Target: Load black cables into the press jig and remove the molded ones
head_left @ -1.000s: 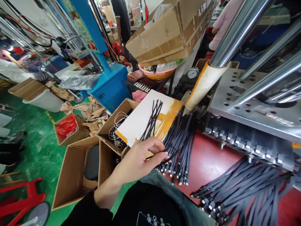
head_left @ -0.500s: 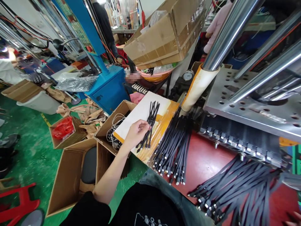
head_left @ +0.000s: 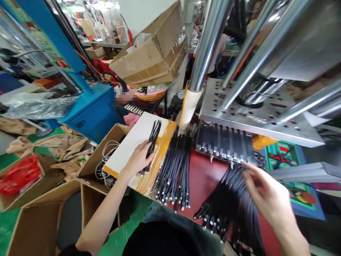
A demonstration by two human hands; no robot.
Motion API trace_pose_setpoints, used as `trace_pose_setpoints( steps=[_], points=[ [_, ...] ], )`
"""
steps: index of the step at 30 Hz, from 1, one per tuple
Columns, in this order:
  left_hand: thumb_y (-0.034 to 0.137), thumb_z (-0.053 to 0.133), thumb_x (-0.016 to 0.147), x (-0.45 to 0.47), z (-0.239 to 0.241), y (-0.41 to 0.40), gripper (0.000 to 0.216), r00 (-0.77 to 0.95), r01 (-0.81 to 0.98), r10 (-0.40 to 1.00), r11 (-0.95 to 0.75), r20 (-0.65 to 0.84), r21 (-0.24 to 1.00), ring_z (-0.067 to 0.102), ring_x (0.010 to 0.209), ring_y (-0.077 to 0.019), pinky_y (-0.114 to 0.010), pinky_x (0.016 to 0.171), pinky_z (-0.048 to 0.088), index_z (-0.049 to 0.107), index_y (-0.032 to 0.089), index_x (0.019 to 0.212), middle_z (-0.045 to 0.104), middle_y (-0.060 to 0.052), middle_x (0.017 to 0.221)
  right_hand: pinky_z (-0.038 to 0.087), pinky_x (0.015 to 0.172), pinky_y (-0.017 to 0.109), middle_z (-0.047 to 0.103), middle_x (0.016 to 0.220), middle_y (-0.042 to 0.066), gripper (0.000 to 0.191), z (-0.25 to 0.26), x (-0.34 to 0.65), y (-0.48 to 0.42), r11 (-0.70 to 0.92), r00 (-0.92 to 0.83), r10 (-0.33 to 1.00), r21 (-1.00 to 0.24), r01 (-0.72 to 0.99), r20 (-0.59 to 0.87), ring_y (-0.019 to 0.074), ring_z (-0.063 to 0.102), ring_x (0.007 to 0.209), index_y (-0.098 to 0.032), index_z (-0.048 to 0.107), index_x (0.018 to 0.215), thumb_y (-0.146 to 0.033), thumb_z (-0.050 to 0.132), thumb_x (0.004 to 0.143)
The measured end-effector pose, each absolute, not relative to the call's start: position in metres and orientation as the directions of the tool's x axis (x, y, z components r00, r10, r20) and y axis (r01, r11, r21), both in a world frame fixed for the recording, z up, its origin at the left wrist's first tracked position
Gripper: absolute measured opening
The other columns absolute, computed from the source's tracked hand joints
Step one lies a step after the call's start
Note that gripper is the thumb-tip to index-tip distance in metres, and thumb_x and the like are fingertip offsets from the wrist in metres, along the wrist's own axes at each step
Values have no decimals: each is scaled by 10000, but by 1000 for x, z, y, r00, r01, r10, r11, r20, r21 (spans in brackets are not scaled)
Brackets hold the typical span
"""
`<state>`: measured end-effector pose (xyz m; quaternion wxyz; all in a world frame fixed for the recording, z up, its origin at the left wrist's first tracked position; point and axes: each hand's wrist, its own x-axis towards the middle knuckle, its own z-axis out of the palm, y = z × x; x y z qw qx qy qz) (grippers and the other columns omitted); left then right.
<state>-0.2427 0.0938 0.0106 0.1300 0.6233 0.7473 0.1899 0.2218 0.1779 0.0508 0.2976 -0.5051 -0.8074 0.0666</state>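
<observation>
My left hand (head_left: 138, 158) lies flat on a white and orange board (head_left: 130, 145), fingers resting on a small bundle of black cable pieces (head_left: 153, 137). My right hand (head_left: 266, 197) reaches over a large fan of black cable pieces (head_left: 229, 209) on the red machine bed (head_left: 204, 177), fingers curled on the top ones. A second pile of black cable pieces (head_left: 174, 167) lies between the two hands. A row of cable pieces sits in the mould (head_left: 226, 144) under the steel plate.
Steel columns (head_left: 205, 42) and a perforated plate (head_left: 253, 113) rise over the bed. Open cardboard boxes (head_left: 90, 167) stand on the green floor at left, one with red bags (head_left: 20, 174). A blue machine (head_left: 90, 106) and a tilted carton (head_left: 151, 58) stand behind.
The view swung right. My left hand moved from the pile's edge onto the board's small bundle. My right hand came into view over the right-hand fan of cables.
</observation>
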Motion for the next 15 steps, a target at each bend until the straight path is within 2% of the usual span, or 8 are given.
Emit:
trace_pose_setpoints(
  steps=[2,4,7,12,15],
  points=[
    [325,571,1026,-246,15,99,558,-165,880,985,121,57,460,540,1578,-364,-576,1340,426,559,169,1562,558,-197,1686,596,673,355,792,894,92,446,69,194,214,508,-362,831,-310,804,423,245,737,707,-175,760,1317,-454,514,1072],
    [337,572,1040,-239,20,95,591,-183,861,976,103,116,498,511,1601,-365,-583,1346,416,511,180,1606,537,-192,1704,592,702,400,810,1004,177,471,81,170,254,455,-364,848,-180,872,385,298,754,781,-101,716,1391,-352,491,1062],
    [379,568,1081,-209,31,72,591,-196,791,962,40,192,610,498,1613,-346,-578,1361,403,473,206,1638,518,-178,1722,572,731,447,796,1011,275,410,92,143,311,384,-349,883,-58,921,315,347,742,811,-19,728,1298,-208,490,1023],
    [304,554,1095,-148,51,26,486,3,652,992,-96,125,752,622,1509,-288,-506,1310,504,573,266,1579,646,-117,1613,537,839,403,801,990,217,362,100,122,348,428,-381,857,-66,902,348,288,715,864,-77,744,1279,-142,478,1042],
    [246,565,1074,-132,61,12,450,91,571,991,-132,97,810,698,1411,-270,-453,1264,556,648,282,1514,718,-94,1523,493,728,344,784,860,148,319,104,129,301,433,-374,837,-66,899,400,253,695,763,-129,790,1143,-245,501,1074]
  ],
)
